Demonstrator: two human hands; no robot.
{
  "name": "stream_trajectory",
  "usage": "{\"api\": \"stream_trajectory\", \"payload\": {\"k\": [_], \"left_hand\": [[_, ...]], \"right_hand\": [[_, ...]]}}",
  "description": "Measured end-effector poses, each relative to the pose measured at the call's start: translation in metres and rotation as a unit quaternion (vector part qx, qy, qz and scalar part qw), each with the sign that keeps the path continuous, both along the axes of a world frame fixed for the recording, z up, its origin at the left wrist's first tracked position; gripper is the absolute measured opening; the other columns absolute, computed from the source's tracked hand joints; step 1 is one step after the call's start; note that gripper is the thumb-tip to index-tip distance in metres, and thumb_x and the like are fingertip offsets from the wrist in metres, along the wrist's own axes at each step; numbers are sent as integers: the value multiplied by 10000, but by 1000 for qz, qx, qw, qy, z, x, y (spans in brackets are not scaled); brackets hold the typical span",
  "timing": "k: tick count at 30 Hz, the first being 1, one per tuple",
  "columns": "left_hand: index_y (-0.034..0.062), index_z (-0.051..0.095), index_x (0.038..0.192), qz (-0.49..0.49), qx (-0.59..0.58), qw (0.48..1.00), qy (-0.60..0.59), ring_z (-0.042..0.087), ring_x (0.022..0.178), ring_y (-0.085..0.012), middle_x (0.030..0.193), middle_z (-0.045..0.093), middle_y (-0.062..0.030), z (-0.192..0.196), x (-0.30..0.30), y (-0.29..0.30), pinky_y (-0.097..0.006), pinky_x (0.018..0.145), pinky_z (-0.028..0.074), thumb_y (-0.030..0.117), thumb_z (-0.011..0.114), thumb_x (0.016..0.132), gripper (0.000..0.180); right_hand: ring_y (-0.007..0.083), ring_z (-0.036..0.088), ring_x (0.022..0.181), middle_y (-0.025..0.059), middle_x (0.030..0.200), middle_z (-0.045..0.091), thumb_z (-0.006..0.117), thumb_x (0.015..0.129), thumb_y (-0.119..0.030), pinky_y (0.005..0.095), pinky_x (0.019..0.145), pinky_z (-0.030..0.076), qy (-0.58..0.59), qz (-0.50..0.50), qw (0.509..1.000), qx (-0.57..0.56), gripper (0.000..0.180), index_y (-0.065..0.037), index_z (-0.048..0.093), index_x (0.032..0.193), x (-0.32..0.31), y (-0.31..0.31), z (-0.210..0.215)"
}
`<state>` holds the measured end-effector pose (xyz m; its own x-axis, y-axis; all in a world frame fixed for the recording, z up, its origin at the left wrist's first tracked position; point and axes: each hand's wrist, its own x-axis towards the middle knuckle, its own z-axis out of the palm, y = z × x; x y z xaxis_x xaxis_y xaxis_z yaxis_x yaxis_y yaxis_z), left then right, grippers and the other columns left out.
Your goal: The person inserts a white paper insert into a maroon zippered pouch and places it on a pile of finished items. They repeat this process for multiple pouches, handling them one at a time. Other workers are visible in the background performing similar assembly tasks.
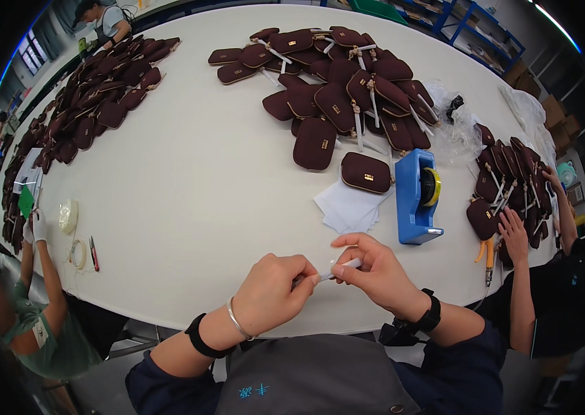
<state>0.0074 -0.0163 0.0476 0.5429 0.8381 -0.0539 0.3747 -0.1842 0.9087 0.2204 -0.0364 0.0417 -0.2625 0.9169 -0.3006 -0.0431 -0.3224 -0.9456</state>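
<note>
White rolled strip (327, 276) held over table (175, 214), near wearer's edge. Pinched thumb-to-fingertips by left hand (268, 290) and right hand (380, 277), fingers closed onto it. Probably light, papery, easily creased; best gripped gently by ends.

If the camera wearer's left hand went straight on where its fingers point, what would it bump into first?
Beyond the white strip it is pinching, most likely the right hand: the left hand points across toward those fingertips. Depth is hard to judge here.

Left fingers (299, 265) and right fingers (352, 277) — both pinch a white strip (326, 275).
</note>
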Motion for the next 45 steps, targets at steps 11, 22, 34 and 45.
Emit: {"api": "stream_trajectory", "payload": {"k": [11, 22, 34, 45], "left_hand": [[1, 648, 824, -17, 51, 998, 16, 573, 562, -195, 645, 638, -64, 1, -2, 2, -306, 607, 440, 68, 662, 861, 78], [71, 620, 843, -31, 245, 967, 60, 559, 663, -224, 694, 598, -42, -4, -4, -4, -354, 721, 381, 73, 659, 858, 42], [88, 624, 848, -33, 253, 966, 44, 534, 651, -233, 705, 579, -38, -3, -3, -3, -362, 696, 369, 61, 685, 836, 68], [-29, 638, 1098, 54, -70, 990, -110, 645, 733, -139, 885, 694, -72, -2, -11, -4, -253, 773, 514, 56, 623, 932, 187]], "right_hand": [[259, 584, 803, 86, 886, 622, 750, 787, -76, 353, 712, 466, -328, 105, 792, 504, 201, -28, 649, 953, 8, 3, 0], [256, 536, 805, 62, 791, 556, 782, 779, -183, 334, 704, 426, -194, 279, 939, 49, 232, -66, 640, 921, 20, 18, 5], [212, 543, 692, 21, 735, 600, 795, 788, -205, 334, 711, 377, -295, 180, 885, 311, 172, -104, 656, 804, 8, 13, 4], [198, 533, 1070, 94, 1233, 571, 846, 759, -291, 327, 925, 446, -95, 205, 957, 180, 760, -33, 439, 1346, 11, 23, -24]]}}
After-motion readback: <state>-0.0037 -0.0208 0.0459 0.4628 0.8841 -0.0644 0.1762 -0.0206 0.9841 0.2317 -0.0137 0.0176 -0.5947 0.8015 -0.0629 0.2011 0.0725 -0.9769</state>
